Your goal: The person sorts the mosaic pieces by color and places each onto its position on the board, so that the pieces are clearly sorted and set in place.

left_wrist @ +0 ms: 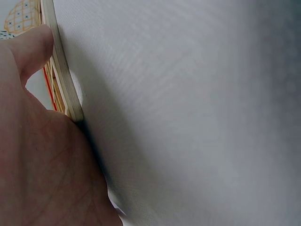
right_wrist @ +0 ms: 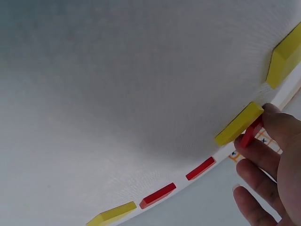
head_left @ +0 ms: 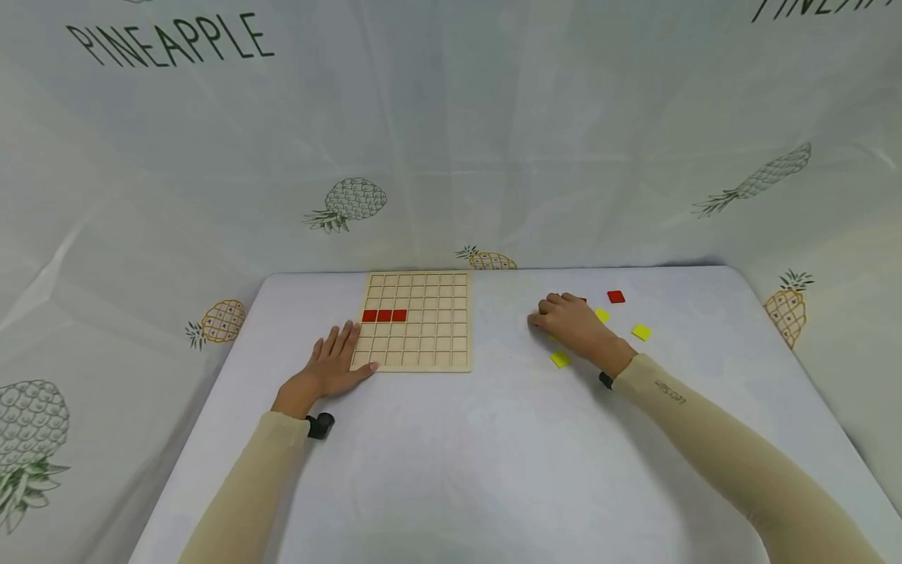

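Note:
My left hand (head_left: 327, 368) lies with straight fingers over the lower left corner of a wooden grid board (head_left: 437, 337). Its thumb (left_wrist: 37, 47) touches the board's edge (left_wrist: 66, 82) in the left wrist view. Three red square tiles (head_left: 384, 316) sit side by side in one row, starting at the left column. Right of the board, my right hand (head_left: 574, 323) is low among loose tiles. The right wrist view shows a red tile (right_wrist: 252, 132) pinched between thumb and index finger, right beside a yellow tile (right_wrist: 240, 123).
Around the right hand lie a red tile (head_left: 616, 297) at the back and yellow tiles (head_left: 641, 332), one of them (head_left: 560, 359) nearer the front. More are partly hidden by the hand. A pineapple-print cloth (head_left: 564, 157) hangs behind the white table (head_left: 451, 462).

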Tool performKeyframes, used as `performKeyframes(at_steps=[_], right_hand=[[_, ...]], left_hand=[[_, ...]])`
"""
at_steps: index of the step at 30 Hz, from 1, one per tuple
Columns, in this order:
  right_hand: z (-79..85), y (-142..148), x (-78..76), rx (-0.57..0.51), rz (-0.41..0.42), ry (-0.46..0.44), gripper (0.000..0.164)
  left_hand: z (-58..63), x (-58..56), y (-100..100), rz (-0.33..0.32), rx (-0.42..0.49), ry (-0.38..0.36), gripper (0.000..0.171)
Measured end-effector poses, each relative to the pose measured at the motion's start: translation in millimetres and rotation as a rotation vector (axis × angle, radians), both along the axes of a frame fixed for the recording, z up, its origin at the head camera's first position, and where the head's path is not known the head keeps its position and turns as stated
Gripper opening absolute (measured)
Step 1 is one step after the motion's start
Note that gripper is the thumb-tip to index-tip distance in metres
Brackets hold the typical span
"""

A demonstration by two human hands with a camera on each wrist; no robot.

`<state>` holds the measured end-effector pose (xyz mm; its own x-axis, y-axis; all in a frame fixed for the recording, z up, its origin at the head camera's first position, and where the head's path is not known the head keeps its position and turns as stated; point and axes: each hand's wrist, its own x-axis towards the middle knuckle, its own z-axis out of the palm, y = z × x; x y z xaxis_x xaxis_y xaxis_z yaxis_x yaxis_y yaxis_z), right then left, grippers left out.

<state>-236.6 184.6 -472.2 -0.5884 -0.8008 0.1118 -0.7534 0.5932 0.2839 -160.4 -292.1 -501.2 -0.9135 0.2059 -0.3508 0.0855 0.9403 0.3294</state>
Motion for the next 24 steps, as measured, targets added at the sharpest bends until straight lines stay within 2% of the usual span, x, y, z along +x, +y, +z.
performKeyframes(at_steps=[7,15,24], right_hand=[[-2.4,-1.6,0.4,-0.013,-0.02,-0.001,0.032],[1.6,-8.8,4.2,-0.075,-0.031,-0.039,0.037],[11.5,-34.8,6.6,-0.21,-0.026,-0.034,0.024]], left_hand=[[2.4,3.2,2.2,0.008,0.004,-0.003,0.106],[2.6,3.0,1.9,0.009,0.0,-0.004,0.106],[0.6,-0.5,1.0,0.014,-0.004,-0.002,0.103]])
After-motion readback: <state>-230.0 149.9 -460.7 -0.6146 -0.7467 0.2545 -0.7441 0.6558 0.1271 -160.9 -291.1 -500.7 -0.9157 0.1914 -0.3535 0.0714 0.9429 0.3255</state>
